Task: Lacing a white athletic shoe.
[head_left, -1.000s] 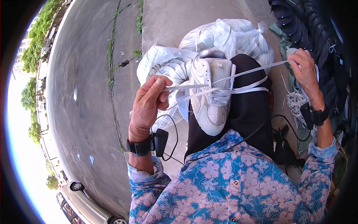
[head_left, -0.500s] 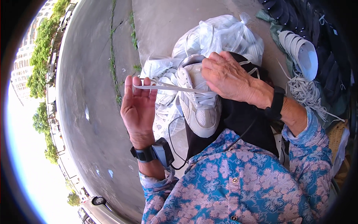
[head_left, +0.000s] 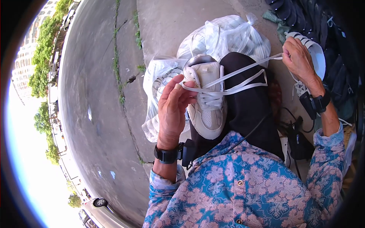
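Observation:
A white and beige sneaker (head_left: 207,117) rests on my lap, toe toward me, its lower eyelets laced. From its tongue a flat white shoelace (head_left: 243,71) stretches up and right to my right hand (head_left: 302,62), which pinches it well away from the shoe. Beside the shoe's left edge, my left hand (head_left: 175,110) has its fingers bent around a loop of the lace. Another stretch of lace lies across the black trouser leg (head_left: 247,102) in a bend. Both wrists wear black straps with small devices.
Clear plastic bags of shoes (head_left: 224,40) stand on the concrete beyond my knees. At the right are a stack of pale curved pieces (head_left: 313,53), a bundle of white laces (head_left: 300,89) and dark shoe parts (head_left: 315,19). A black cable (head_left: 251,131) crosses my lap.
My right hand has moved from the shoe out to the right, drawing the lace long. My left hand has come in to the shoe's edge, its fingers now bent rather than stretched out.

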Demonstrator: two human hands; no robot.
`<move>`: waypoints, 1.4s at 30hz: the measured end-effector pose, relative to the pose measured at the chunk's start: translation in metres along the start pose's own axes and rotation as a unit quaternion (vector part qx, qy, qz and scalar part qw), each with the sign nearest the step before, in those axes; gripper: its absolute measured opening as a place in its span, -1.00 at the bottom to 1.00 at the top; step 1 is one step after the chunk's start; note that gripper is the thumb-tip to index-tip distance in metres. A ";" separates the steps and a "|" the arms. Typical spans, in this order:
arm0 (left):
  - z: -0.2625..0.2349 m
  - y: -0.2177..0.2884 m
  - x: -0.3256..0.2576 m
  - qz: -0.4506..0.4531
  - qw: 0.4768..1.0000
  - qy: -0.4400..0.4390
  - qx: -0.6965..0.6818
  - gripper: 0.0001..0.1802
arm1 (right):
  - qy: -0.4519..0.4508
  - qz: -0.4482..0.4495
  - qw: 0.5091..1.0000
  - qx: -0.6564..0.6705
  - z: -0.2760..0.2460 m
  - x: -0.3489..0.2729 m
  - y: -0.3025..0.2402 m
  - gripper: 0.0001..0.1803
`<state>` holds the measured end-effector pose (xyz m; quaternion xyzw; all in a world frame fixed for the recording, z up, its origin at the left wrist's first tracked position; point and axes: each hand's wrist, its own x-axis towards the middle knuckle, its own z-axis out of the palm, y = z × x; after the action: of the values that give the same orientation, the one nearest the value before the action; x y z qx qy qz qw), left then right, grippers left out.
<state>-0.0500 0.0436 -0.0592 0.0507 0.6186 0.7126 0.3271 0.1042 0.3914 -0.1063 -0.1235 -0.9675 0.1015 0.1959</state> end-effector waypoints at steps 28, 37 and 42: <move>0.054 0.000 0.024 0.251 0.780 -0.146 0.555 -0.73 | -0.021 0.206 0.861 0.464 -0.039 -0.001 0.023 -0.84; 0.052 0.022 0.026 0.106 0.869 -0.216 0.432 -0.84 | 0.066 0.208 0.755 0.618 -0.071 0.004 0.058 -0.67; 0.038 0.053 0.009 -0.013 0.890 -0.403 0.215 -0.86 | -0.008 0.211 0.800 0.562 -0.068 -0.002 0.033 -0.67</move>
<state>-0.0603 0.0801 -0.0050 0.3946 0.5725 0.4762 0.5383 0.1404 0.4323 -0.0534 -0.1920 -0.6919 0.6674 0.1972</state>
